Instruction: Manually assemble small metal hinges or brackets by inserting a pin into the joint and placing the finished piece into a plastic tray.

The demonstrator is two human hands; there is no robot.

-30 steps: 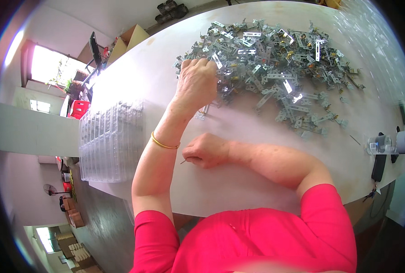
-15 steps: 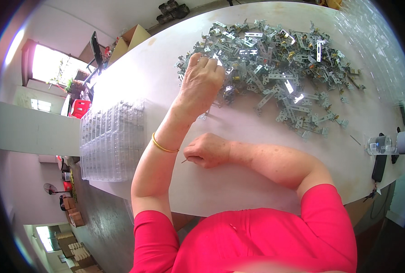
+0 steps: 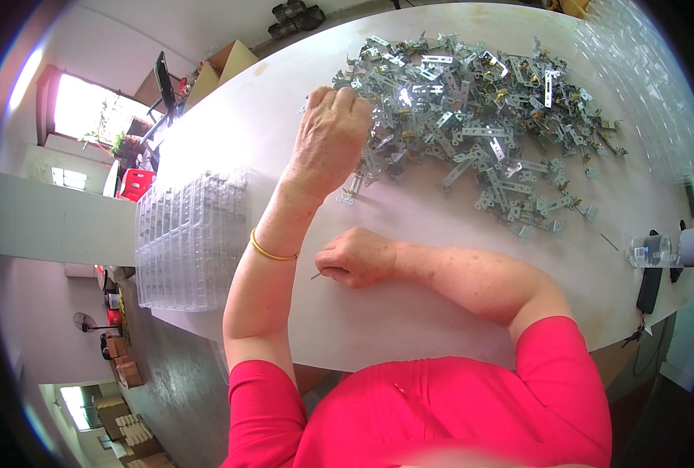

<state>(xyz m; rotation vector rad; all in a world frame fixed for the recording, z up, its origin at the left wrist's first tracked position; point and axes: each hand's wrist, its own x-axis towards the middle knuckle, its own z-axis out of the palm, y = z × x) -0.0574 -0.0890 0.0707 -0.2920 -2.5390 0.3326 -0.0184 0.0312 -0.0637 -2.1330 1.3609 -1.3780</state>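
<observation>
A broad heap of small metal brackets, silvery with some brass-coloured bits, spreads over the far part of the white table. At the heap's left edge is my left hand, back upward and fingers curled down; the fingertips and anything in them are hidden. One loose bracket lies just beside its wrist. Closer to me, my right hand rests on the tabletop, closed round a thin rod whose short end sticks out to the left.
Stacked clear plastic compartment trays stand at the table's left. Clear plastic packaging covers the far right corner. A clear bottle, a dark oblong object and a thin rod lie at the right.
My left hand has shifted a little to the left along the heap's edge, baring more of the bracket beside the wrist. My right hand has stayed in place with the rod.
</observation>
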